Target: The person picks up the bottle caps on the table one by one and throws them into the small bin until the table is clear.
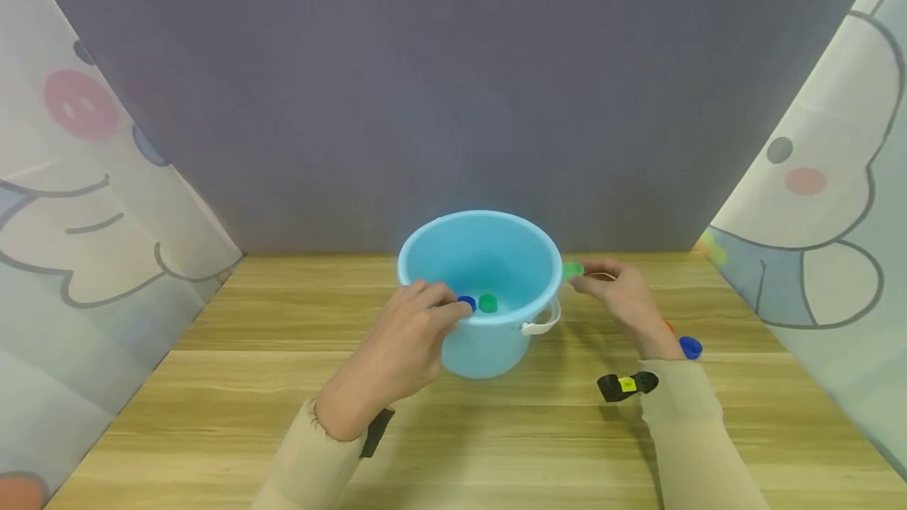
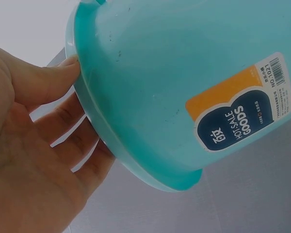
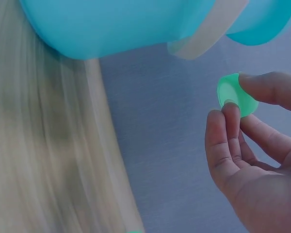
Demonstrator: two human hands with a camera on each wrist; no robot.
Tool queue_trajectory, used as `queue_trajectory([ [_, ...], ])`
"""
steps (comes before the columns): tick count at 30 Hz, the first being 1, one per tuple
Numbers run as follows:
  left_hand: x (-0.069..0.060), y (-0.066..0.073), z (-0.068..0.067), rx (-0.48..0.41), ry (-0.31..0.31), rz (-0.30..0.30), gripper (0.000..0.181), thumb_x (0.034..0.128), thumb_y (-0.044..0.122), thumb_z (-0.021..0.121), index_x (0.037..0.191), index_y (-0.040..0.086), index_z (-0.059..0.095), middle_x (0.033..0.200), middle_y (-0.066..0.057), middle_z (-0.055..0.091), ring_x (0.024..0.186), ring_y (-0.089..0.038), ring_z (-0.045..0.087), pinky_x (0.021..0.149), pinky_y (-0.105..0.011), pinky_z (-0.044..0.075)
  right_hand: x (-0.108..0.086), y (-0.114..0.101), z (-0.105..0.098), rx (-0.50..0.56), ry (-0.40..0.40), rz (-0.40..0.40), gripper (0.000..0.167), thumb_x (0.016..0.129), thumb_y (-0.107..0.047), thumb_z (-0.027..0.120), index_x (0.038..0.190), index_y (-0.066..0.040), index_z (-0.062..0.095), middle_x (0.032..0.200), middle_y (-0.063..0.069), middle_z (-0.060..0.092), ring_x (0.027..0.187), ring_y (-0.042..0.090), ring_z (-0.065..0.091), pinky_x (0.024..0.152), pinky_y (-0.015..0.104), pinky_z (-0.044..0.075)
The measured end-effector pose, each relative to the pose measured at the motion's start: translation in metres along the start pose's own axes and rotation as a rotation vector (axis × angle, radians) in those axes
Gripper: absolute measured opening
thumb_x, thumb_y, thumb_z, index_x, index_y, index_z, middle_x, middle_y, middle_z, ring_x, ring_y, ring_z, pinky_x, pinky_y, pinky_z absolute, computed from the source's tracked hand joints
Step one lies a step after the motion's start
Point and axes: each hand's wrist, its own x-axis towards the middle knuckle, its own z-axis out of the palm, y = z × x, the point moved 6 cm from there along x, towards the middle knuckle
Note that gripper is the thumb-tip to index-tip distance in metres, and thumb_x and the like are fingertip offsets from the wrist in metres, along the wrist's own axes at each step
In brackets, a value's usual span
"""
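A light blue bucket point(image 1: 485, 349) stands upright on the wooden table. My left hand point(image 1: 405, 341) grips its near-left rim; in the left wrist view the thumb point(image 2: 51, 80) presses the outer side and the other fingers pass behind the rim. Just right of the bucket, my right hand point(image 1: 623, 301) pinches a light green bottle cap point(image 3: 235, 94) between thumb and fingertips, about level with the rim. Inside the bucket lie a blue cap point(image 1: 468, 303), partly covered by my left hand, and a green cap point(image 1: 488, 304).
The white bucket handle point(image 1: 544, 324) hangs down at the right. A blue cap point(image 1: 690, 348) lies on the table beside my right wrist, with a bit of an orange thing point(image 1: 669, 326) partly hidden there. A grey wall point(image 1: 468, 85) rises behind the table.
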Motion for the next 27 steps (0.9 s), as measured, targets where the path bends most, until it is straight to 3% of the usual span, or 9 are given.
queue_trajectory([
  [8,0.000,0.000,0.000,0.002,-0.001,0.000,0.038,0.0775,-0.016,0.071,0.105,0.009,0.077,0.097,-0.002,0.067,0.090,-0.023,0.058,0.079,-0.039,0.051,-0.001,-0.012,0.001,0.020,0.001,-0.068,0.055,0.094,-0.030,0.073,0.138,0.001,0.059,0.129,0.019,0.062,0.107,0.015,0.062,0.102,0.047,0.040],
  [27,-0.001,0.000,-0.001,-0.007,0.006,0.005,0.038,0.0765,-0.017,0.070,0.103,0.009,0.077,0.097,-0.002,0.067,0.090,-0.023,0.058,0.080,-0.040,0.051,-0.013,-0.039,-0.005,0.030,0.080,-0.149,0.051,0.094,-0.029,0.074,0.134,-0.001,0.062,0.118,0.006,0.061,0.103,0.016,0.059,0.088,0.036,0.044],
])
